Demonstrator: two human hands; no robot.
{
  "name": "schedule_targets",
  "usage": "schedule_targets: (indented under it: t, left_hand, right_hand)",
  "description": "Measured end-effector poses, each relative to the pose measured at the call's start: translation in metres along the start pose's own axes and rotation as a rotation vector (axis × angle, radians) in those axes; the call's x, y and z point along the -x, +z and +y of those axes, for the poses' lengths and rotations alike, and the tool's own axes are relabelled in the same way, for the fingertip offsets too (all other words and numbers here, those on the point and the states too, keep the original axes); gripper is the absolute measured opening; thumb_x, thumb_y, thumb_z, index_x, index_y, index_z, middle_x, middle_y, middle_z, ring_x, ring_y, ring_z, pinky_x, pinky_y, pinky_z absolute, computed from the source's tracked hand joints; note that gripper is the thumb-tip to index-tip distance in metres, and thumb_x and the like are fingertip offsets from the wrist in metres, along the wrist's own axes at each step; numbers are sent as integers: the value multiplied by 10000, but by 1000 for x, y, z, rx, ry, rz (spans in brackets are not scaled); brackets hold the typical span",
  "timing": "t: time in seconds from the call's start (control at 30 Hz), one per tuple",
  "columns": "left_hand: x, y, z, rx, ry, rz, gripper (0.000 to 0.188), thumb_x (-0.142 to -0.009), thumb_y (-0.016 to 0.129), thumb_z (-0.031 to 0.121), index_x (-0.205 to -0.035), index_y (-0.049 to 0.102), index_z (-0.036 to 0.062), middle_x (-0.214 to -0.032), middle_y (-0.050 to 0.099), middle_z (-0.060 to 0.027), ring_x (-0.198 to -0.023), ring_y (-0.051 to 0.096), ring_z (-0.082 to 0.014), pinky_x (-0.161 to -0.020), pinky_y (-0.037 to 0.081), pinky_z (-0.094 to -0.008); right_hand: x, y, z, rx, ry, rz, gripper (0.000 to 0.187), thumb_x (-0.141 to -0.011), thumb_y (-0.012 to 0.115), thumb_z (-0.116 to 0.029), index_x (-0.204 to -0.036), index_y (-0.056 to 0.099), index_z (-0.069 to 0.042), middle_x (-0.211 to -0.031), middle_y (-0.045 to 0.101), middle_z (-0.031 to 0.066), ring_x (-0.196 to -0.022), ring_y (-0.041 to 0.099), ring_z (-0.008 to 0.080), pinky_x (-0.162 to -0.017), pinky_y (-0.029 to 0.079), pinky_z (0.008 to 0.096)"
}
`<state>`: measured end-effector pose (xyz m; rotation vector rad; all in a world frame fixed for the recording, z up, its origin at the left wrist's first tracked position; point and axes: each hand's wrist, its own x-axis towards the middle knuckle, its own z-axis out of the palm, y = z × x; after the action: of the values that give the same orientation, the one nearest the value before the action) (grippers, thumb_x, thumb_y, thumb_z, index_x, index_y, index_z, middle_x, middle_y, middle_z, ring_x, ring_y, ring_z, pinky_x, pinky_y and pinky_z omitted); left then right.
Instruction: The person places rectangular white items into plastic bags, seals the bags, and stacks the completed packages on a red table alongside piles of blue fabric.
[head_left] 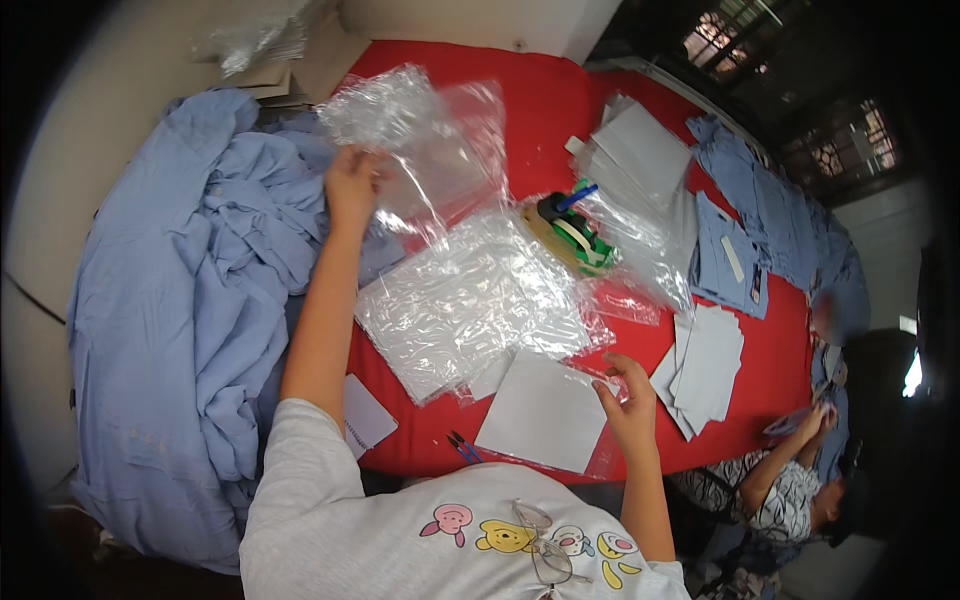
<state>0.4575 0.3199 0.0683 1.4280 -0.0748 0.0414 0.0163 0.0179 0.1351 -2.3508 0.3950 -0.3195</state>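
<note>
My left hand (352, 188) is at the lower left edge of a clear plastic bag (440, 165), its fingers bent and closed on the film, slightly blurred. A thick stack of shiny clear bags (470, 305) lies just below it. In front of me is a white sheet (545, 410) inside a clear bag, flat on the red table. My right hand (630, 395) hovers at that bag's upper right corner, thumb and fingers curved and apart. Whether it touches the film is hard to make out.
Blue garments (190, 300) are heaped at the left; folded blue ones (730, 255) lie right. A green tape dispenser (580, 240) stands mid-table. White sheets (705, 370), bagged sheets (640, 160), snips (464, 448) and a notebook (368, 415) lie around. Another person (780, 490) works at far right.
</note>
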Motion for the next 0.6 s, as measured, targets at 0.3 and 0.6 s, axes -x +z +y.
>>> schedule_targets:
  t: [0.3, 0.6]
  left_hand:
    - [-125, -21, -55, -887, 516, 546, 258, -1039, 645, 85, -1286, 703, 39, -1151, 780, -227, -1084, 737, -443, -919, 580, -461]
    - [-136, -32, -81, -1583, 804, 464, 598, -1031, 621, 211, -1609, 497, 304, -1634, 494, -185, -1391, 579, -431, -1134, 466, -523]
  right_hand:
    - [105, -20, 98, 214, 431, 87, 406, -865, 815, -71, -1256, 708, -43, -1167, 714, 143, -1003, 702, 307, -862, 570, 410]
    - [90, -19, 136, 419, 317, -6, 488, -888, 800, -69, -1364, 705, -118, -1386, 646, 141, -1280, 645, 350, -1029, 572, 446]
